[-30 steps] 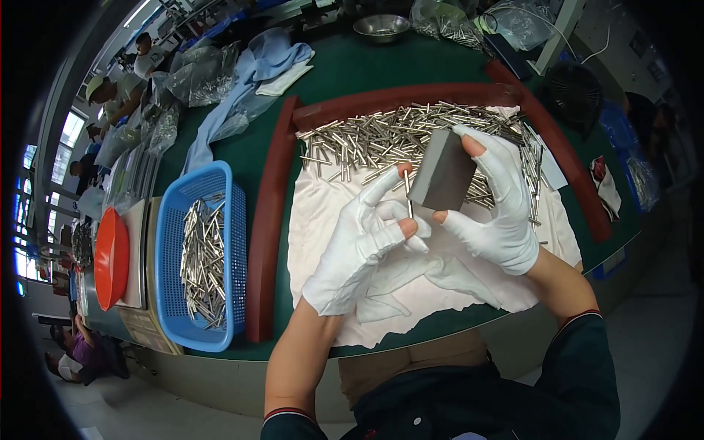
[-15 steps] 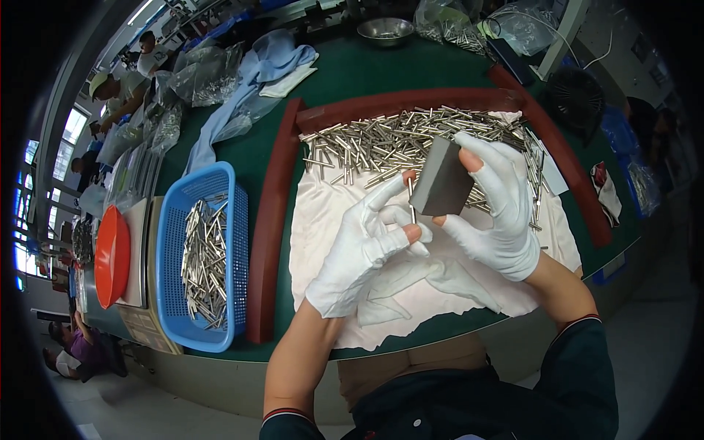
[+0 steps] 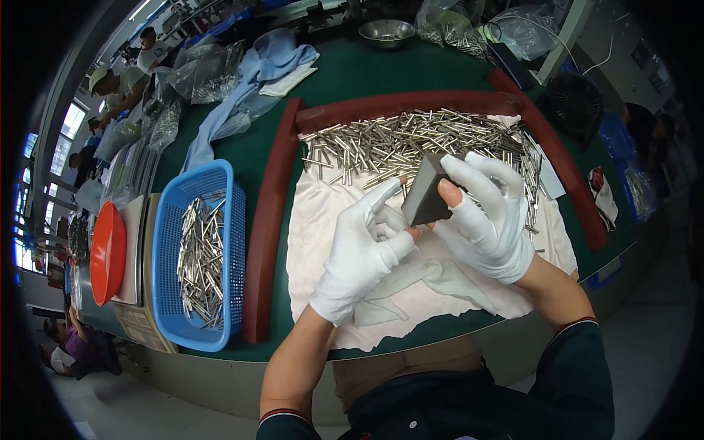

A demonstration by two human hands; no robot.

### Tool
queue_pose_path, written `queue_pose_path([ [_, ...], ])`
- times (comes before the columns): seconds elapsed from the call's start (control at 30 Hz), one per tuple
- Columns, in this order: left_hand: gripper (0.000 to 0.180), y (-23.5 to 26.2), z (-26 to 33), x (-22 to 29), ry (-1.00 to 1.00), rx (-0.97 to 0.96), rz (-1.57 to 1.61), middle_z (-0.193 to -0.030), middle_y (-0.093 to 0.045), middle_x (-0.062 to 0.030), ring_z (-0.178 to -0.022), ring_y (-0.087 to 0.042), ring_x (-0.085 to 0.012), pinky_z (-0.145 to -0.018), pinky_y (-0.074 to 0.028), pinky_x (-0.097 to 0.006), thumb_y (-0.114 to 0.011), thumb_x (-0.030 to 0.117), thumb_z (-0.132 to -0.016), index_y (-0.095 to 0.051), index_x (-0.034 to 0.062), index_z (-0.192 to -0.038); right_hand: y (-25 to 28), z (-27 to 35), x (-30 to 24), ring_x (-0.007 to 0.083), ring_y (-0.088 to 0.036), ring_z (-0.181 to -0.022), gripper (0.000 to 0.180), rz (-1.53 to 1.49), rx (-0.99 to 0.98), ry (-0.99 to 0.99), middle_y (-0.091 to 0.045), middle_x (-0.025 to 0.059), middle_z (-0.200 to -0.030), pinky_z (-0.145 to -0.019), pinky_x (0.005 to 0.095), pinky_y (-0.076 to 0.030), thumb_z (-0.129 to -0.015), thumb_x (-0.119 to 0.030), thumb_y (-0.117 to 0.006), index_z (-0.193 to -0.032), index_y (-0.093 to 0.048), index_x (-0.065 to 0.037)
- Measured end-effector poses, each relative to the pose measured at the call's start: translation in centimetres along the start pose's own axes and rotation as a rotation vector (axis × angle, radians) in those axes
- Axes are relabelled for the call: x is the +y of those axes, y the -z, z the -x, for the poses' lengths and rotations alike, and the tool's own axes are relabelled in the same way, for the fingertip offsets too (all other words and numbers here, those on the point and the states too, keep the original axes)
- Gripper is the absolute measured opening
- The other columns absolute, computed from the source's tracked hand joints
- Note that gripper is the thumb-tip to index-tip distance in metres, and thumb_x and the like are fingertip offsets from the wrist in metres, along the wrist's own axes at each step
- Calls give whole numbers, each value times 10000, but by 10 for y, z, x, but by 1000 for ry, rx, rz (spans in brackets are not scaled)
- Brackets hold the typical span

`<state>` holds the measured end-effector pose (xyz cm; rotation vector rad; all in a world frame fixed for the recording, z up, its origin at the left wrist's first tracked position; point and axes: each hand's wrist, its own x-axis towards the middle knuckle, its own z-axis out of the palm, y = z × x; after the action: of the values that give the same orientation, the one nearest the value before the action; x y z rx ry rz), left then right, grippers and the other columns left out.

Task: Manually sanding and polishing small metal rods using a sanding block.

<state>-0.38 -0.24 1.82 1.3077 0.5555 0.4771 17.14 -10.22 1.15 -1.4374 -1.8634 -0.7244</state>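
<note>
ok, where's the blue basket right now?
Head view: the blue basket sits on the person's left, between the red-brown frame rail and the orange lid, with metal pins inside.

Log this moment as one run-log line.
right hand: holds dark grey block | left hand: fingertips at block's lower edge | below: white cloth | behind: metal pin pile | left: blue basket of pins

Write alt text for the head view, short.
Two white-gloved hands meet over a white cloth: the right hand holds a dark grey block, and the left hand touches its lower edge. A pile of metal pins lies behind them, and a blue basket to the left holds more pins.
</note>
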Motion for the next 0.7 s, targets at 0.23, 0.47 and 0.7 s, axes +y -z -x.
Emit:
queue_pose_path([
  [0.23,670,0,4,10,2,46,5,-875,-616,-51,-780,-611,-89,-720,-506,-226,-694,-35,-788,-402,-39,-1390,-2,-1,5,297,-471,-1079,902,-48,105,-29,-551,113,-1297,-830,377,-449,-516,-78,-793,-1356,-466,-123],
  [0.47,665,-2,4,6,6,-4,68,-922,-619,-50,-818,-616,-92,-736,-495,-213,-702,-30,-786,-411,-31,-1384,1,-3,6,299,-482,-1078,896,-69,63,-11,-553,114,-1294,-835,389,-447,-510,-77,-796,-1345,-476,-130],
  [0.7,648,-6,4,4,-67,41,-3,-880,-616,-26,-695,-546,-24,-615,-436,-164,-648,-55,-801,-397,-35,-1398,1,-1,3,311,-477,-1090,891,-136,101,-22,-538,134,-1309,-868,403,-433,-526,-87,-803,-1351,-469,-129],
])
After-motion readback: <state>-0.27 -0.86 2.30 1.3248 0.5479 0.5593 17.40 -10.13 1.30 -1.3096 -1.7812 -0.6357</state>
